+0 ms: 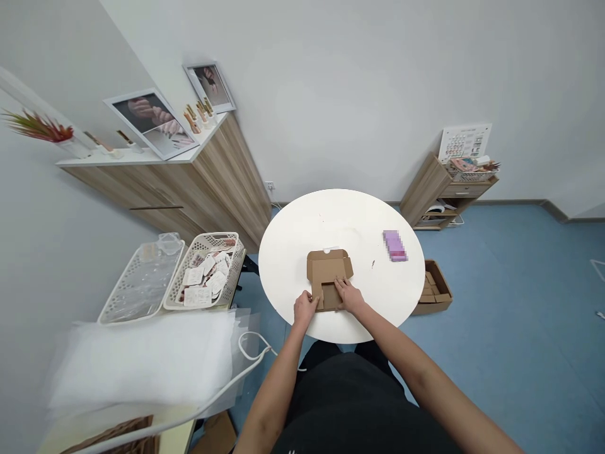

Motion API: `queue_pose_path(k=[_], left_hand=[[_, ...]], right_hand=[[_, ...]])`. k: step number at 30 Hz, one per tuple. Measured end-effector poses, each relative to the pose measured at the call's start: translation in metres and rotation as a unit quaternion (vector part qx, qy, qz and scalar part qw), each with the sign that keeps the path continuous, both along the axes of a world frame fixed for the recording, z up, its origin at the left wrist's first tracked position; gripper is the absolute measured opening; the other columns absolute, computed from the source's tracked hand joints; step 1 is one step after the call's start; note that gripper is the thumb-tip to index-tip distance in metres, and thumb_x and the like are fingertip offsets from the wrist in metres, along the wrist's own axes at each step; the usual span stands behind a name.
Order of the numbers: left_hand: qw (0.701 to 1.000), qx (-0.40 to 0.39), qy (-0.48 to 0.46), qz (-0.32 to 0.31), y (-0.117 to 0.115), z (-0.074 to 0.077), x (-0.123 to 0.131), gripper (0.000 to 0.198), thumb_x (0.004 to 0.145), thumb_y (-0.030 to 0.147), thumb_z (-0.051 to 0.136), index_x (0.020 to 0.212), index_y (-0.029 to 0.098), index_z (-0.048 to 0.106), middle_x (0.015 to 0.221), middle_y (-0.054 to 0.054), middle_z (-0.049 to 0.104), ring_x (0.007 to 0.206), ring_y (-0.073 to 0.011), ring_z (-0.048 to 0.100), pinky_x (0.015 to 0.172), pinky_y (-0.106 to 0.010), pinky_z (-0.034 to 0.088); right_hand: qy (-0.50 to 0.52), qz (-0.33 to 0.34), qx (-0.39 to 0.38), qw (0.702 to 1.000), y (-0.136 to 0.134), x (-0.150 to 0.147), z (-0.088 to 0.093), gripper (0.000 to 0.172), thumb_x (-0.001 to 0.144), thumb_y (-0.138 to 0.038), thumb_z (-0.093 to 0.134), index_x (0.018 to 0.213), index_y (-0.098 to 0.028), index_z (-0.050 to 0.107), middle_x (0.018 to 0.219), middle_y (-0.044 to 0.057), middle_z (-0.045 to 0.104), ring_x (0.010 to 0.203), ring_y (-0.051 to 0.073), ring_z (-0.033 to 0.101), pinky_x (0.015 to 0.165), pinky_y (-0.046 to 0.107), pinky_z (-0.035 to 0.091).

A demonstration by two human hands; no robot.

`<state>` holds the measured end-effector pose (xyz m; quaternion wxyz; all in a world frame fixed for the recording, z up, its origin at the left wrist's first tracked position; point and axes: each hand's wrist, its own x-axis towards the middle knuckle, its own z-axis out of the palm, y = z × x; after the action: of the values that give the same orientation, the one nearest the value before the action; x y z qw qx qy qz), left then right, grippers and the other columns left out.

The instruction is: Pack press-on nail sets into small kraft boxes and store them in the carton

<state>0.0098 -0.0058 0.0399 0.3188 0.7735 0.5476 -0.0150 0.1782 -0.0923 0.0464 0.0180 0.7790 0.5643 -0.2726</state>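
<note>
While the left grip pinches the near left corner of the brown box, the right grip rests on the box's right side with its fingers a bit apart; I cannot tell if it pinches too. The box lies open near the near edge of the round worktop, with its lid folded back toward the far edge. To fold it well, I'd keep the walls standing up straight, push gently at the corners, and not squash the thin card. Holding it back from the near edge should help too.

By the right edge lies a purple thing, too blurry to name, well out of the way. Past that edge, a carton sits on the floor. Off the left edge, a white cord loops near the left arm and might snag. Farther left are two baskets.
</note>
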Motion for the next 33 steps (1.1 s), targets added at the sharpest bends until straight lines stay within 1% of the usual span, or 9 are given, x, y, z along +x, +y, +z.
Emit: queue_pose_path(k=[6, 14, 16, 18, 21, 24, 26, 30, 33], left_hand=[[0.997, 0.04, 0.069, -0.023, 0.007, -0.008, 0.008, 0.005, 0.085, 0.024, 0.057, 0.088, 0.02, 0.056, 0.096, -0.007, 0.068, 0.095, -0.0211, 0.063, 0.074, -0.028, 0.041], [0.995, 0.067, 0.058, -0.054, 0.001, -0.011, 0.008, 0.016, 0.086, 0.016, 0.048, 0.1, 0.018, 0.055, 0.098, -0.008, 0.064, 0.095, -0.0212, 0.061, 0.08, -0.031, 0.044], [0.993, 0.096, 0.034, -0.058, -0.002, -0.011, 0.003, 0.025, 0.089, 0.023, 0.049, 0.113, 0.017, 0.053, 0.108, -0.01, 0.061, 0.103, -0.0228, 0.058, 0.086, -0.034, 0.044], [0.985, 0.15, -0.006, -0.084, -0.004, -0.009, -0.003, 0.046, 0.088, 0.033, 0.053, 0.13, 0.017, 0.045, 0.125, -0.014, 0.055, 0.118, -0.0269, 0.051, 0.096, -0.039, 0.042], [0.957, 0.203, -0.05, -0.199, -0.005, -0.007, -0.012, 0.075, 0.084, 0.043, 0.06, 0.148, 0.021, 0.026, 0.149, -0.015, 0.036, 0.14, -0.0323, 0.029, 0.112, -0.048, 0.027], [0.942, 0.187, -0.039, -0.276, -0.002, -0.008, -0.018, 0.09, 0.082, 0.048, 0.062, 0.152, 0.022, 0.013, 0.158, -0.014, 0.024, 0.147, -0.0324, 0.015, 0.117, -0.053, 0.013], [0.95, 0.172, -0.023, -0.26, 0.0, -0.012, -0.019, 0.094, 0.081, 0.05, 0.062, 0.153, 0.02, 0.01, 0.158, -0.016, 0.022, 0.147, -0.0325, 0.016, 0.117, -0.055, 0.012], [0.971, 0.156, -0.007, -0.179, 0.002, -0.023, -0.021, 0.099, 0.078, 0.052, 0.064, 0.153, 0.018, 0.009, 0.158, -0.018, 0.023, 0.147, -0.0326, 0.017, 0.117, -0.055, 0.015], [0.984, 0.145, -0.001, -0.108, 0.005, -0.03, -0.022, 0.102, 0.077, 0.053, 0.065, 0.153, 0.017, 0.007, 0.158, -0.019, 0.02, 0.147, -0.0332, 0.015, 0.117, -0.054, 0.017]], right_hand=[[0.001, 0.003, -0.005, 1.0, 0.0, -0.001, 0.007, 0.117, 0.06, -0.036, 0.085, 0.154, -0.023, 0.015, 0.161, 0.009, 0.018, 0.147, 0.03, 0.014, 0.099, 0.044, 0.05], [0.005, 0.006, 0.008, 1.0, -0.001, -0.001, 0.008, 0.116, 0.059, -0.036, 0.086, 0.153, -0.024, 0.02, 0.16, 0.011, 0.02, 0.147, 0.03, 0.015, 0.102, 0.041, 0.047], [0.011, 0.012, 0.004, 1.0, 0.001, 0.001, 0.007, 0.117, 0.059, -0.036, 0.086, 0.153, -0.023, 0.018, 0.16, 0.01, 0.019, 0.147, 0.03, 0.014, 0.103, 0.042, 0.047], [0.016, 0.028, 0.001, 0.999, 0.006, 0.005, 0.007, 0.117, 0.059, -0.036, 0.085, 0.154, -0.023, 0.017, 0.161, 0.01, 0.017, 0.147, 0.031, 0.013, 0.103, 0.042, 0.047], [0.016, 0.073, 0.006, 0.997, 0.018, 0.011, 0.008, 0.116, 0.059, -0.035, 0.084, 0.154, -0.022, 0.017, 0.161, 0.01, 0.017, 0.148, 0.031, 0.013, 0.102, 0.041, 0.047], [0.022, 0.138, 0.013, 0.99, 0.034, 0.018, 0.009, 0.116, 0.058, -0.033, 0.084, 0.153, -0.019, 0.019, 0.159, 0.011, 0.021, 0.147, 0.03, 0.013, 0.104, 0.039, 0.045], [0.029, 0.182, 0.015, 0.983, 0.046, 0.021, 0.009, 0.114, 0.059, -0.032, 0.083, 0.153, -0.017, 0.02, 0.159, 0.012, 0.022, 0.147, 0.03, 0.014, 0.106, 0.038, 0.043], [0.055, 0.245, 0.042, 0.967, 0.065, 0.024, 0.011, 0.11, 0.061, -0.038, 0.081, 0.152, -0.016, 0.023, 0.158, 0.014, 0.025, 0.146, 0.034, 0.016, 0.113, 0.046, 0.031], [0.069, 0.185, 0.117, 0.973, 0.075, 0.033, 0.01, 0.084, 0.078, -0.046, 0.066, 0.148, -0.017, 0.031, 0.154, 0.013, 0.034, 0.143, 0.032, 0.025, 0.114, 0.048, 0.027]])
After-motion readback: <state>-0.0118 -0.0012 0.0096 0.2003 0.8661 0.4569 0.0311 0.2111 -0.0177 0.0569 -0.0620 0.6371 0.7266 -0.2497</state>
